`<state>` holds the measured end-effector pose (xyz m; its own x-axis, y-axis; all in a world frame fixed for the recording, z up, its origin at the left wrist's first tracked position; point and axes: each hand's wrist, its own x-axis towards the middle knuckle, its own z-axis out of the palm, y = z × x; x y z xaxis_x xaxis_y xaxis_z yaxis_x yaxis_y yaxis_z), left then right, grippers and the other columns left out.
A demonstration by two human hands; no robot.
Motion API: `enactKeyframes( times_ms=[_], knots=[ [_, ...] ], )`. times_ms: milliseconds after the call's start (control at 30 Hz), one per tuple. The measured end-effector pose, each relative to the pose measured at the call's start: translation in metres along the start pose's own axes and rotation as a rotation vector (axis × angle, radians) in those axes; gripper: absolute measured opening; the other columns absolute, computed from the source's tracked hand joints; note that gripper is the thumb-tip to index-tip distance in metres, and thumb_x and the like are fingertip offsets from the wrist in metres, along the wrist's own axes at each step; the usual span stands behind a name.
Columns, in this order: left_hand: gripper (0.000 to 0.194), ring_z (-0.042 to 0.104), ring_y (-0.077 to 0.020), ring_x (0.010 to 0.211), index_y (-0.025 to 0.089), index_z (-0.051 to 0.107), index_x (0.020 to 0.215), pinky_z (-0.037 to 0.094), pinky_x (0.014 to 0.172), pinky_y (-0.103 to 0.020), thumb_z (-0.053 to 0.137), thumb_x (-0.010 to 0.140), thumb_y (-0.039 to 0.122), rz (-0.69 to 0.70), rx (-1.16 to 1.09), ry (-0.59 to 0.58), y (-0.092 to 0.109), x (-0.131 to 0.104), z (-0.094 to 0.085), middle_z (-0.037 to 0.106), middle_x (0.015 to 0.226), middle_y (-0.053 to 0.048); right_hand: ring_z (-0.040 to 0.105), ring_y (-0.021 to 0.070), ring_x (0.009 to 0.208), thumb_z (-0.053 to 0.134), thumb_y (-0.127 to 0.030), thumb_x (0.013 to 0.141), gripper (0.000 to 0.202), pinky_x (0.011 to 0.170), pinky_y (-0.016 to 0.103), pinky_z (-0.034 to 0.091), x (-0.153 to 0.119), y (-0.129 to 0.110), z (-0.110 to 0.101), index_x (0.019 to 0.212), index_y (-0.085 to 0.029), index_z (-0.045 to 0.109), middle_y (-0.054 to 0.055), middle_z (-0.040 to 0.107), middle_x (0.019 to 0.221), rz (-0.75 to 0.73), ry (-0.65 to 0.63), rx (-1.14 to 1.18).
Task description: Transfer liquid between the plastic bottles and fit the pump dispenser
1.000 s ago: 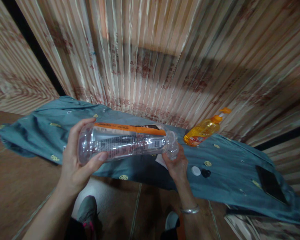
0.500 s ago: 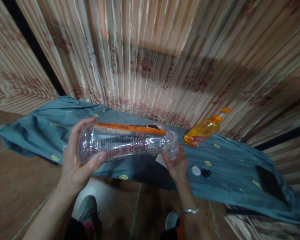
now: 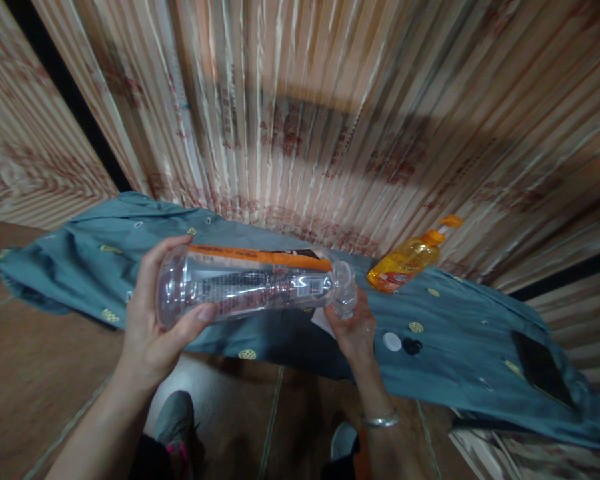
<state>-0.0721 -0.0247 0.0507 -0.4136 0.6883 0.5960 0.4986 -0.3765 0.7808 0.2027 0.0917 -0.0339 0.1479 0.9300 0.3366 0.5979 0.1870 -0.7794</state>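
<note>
A clear plastic bottle [image 3: 250, 283] with an orange-edged label lies sideways in the air above the cloth-covered table. My left hand [image 3: 155, 313] wraps around its base end, thumb along the near side. At the other end my right hand [image 3: 354, 328] closes on a clear, rounded piece [image 3: 345, 288]. Whether this piece belongs to the bottle or is separate, I cannot tell. No liquid shows inside the bottle. Under my right hand, a white flat piece [image 3: 323, 321] is partly hidden. Right of that hand lie a white round disc [image 3: 392, 342] and a small black object [image 3: 412, 345].
A pump bottle [image 3: 405, 263] of yellow-orange liquid stands at the table's back, by the pleated curtain [image 3: 300, 133]. A dark flat phone-like slab [image 3: 543, 367] lies at the right. Blue-green patterned cloth [image 3: 460, 333] covers the table. Black poles [image 3: 75, 100] rise at the sides.
</note>
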Motion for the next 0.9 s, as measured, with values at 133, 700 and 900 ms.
enactKeyframes(
  times_ms=[133, 700, 900],
  knots=[
    [0.076, 0.062, -0.0288, 0.110, 0.033, 0.056, 0.140, 0.049, 0.092, -0.042, 0.079, 0.070, 0.050, 0.015, 0.015, -0.002, 0.0001, 0.0010, 0.0005, 0.064, 0.125, -0.004, 0.073, 0.0356, 0.101, 0.065, -0.056, 0.069, 0.072, 0.088, 0.050, 0.058, 0.0000, -0.0011, -0.0005, 0.127, -0.013, 0.060, 0.017, 0.076, 0.114, 0.017, -0.012, 0.005],
    [0.075, 0.061, -0.0284, 0.110, 0.032, 0.056, 0.141, 0.048, 0.092, -0.040, 0.079, 0.071, 0.047, 0.036, 0.013, -0.005, -0.0001, 0.0005, 0.0001, 0.063, 0.125, -0.004, 0.073, 0.0347, 0.102, 0.066, -0.055, 0.072, 0.069, 0.089, 0.049, 0.057, -0.0007, -0.0007, -0.0011, 0.127, -0.015, 0.061, 0.016, 0.075, 0.116, -0.020, -0.003, 0.018],
    [0.076, 0.060, -0.0291, 0.114, 0.034, 0.057, 0.140, 0.046, 0.095, -0.040, 0.081, 0.069, 0.046, 0.016, -0.021, 0.001, -0.0011, 0.0007, 0.0011, 0.063, 0.126, -0.003, 0.073, 0.0340, 0.102, 0.065, -0.054, 0.073, 0.067, 0.088, 0.046, 0.057, -0.0005, -0.0004, -0.0013, 0.128, -0.016, 0.060, 0.013, 0.075, 0.115, -0.016, -0.013, 0.008]
  ],
)
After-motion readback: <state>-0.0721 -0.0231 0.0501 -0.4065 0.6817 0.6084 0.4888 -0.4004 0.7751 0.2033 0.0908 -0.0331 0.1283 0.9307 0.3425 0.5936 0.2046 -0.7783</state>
